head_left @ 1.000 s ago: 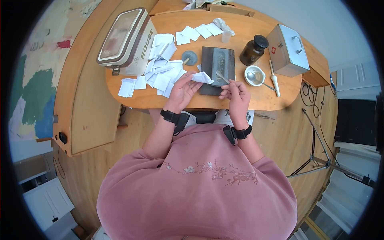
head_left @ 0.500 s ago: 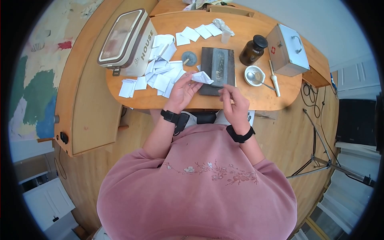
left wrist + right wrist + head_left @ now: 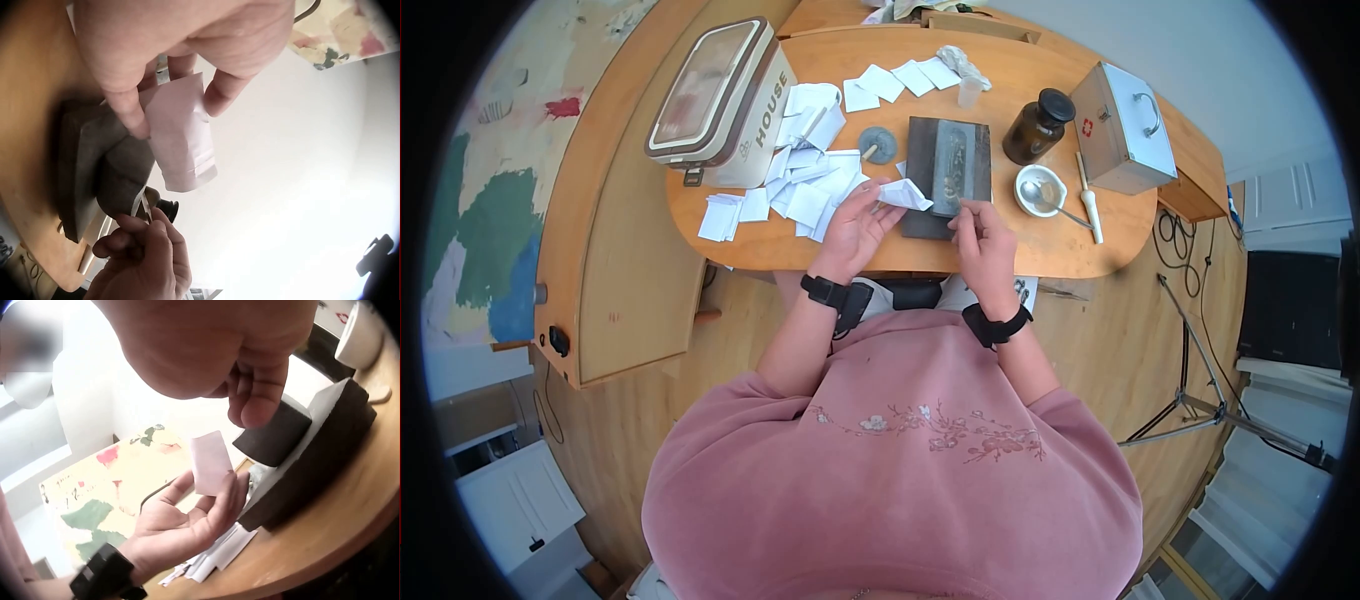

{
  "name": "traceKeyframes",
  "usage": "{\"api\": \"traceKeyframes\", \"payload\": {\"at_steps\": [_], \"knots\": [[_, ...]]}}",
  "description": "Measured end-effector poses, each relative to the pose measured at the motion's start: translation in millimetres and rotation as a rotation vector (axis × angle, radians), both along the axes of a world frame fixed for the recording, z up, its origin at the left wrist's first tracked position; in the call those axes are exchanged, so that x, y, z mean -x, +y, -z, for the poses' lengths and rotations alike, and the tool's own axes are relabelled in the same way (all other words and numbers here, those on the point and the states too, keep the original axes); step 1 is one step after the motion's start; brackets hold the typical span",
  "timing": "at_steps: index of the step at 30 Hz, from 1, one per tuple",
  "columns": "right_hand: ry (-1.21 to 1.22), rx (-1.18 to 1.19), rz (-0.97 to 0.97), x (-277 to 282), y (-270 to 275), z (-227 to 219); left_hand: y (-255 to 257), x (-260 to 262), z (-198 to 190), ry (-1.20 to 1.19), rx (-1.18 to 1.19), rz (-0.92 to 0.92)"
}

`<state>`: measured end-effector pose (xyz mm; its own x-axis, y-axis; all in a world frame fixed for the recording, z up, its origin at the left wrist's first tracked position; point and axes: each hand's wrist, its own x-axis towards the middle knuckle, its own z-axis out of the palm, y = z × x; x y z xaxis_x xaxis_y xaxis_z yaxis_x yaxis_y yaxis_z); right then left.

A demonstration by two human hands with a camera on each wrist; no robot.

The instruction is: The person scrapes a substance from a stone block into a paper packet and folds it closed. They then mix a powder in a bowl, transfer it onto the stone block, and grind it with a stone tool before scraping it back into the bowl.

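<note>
My left hand (image 3: 855,235) holds a folded white paper packet (image 3: 181,137) between thumb and fingers, above the near left edge of the dark grinding trough (image 3: 920,220). Brownish crumbs show in the trough's long hollow in the head view. Over the near right end of the trough, my right hand (image 3: 987,250) pinches a thin pale strip-like tool (image 3: 147,205); most of it is hidden by the fingers. Its thumb and forefinger are together, the other fingers curled in. Behind the packet lies a round grey grinding wheel (image 3: 878,145) with a short wooden handle.
Loose white papers (image 3: 805,205) heap at left beside a lidded bin (image 3: 745,130). Right of the trough stand a brown jar (image 3: 1032,135), a white mortar (image 3: 1025,200) with a spoon (image 3: 1072,214), a pestle (image 3: 1090,205) and a metal case (image 3: 1115,130). A small clear cup (image 3: 968,95) stands at the back.
My right hand has drawn the thin tool back from the trough's hollow toward the near edge, turning its knuckles upward. My left hand keeps the packet almost still.
</note>
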<state>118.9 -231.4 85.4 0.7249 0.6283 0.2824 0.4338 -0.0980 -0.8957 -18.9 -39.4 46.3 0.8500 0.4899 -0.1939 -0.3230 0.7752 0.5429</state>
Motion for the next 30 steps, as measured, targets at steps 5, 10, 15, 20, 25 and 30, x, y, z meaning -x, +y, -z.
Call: {"api": "traceKeyframes", "payload": {"at_steps": [5, 10, 15, 20, 25, 30], "knots": [[0.665, -0.369, 0.033, 3.2, 1.4, 8.6, 1.8, -2.6, 5.6, 0.023, -0.026, -0.011], [0.730, -0.422, 0.085, -2.2, -5.4, 8.0, -0.3, -8.0, -0.4, 0.003, -0.036, 0.018], [0.668, -0.435, 0.023, 2.0, -14.1, -11.2, -1.6, -9.7, -3.5, 0.013, -0.047, 0.022], [0.078, -0.080, -0.189, 14.1, -16.6, -29.6, -1.9, -8.4, -2.8, -0.016, 0.013, 0.054], [-0.218, -0.055, -0.032, -2.2, -18.7, -23.7, -2.1, -4.0, -2.5, 0.003, 0.000, 0.018], [-0.434, 0.070, -0.016, -15.6, -11.2, -15.4, -1.4, -3.1, -2.9, 0.030, 0.002, 0.005]]}}
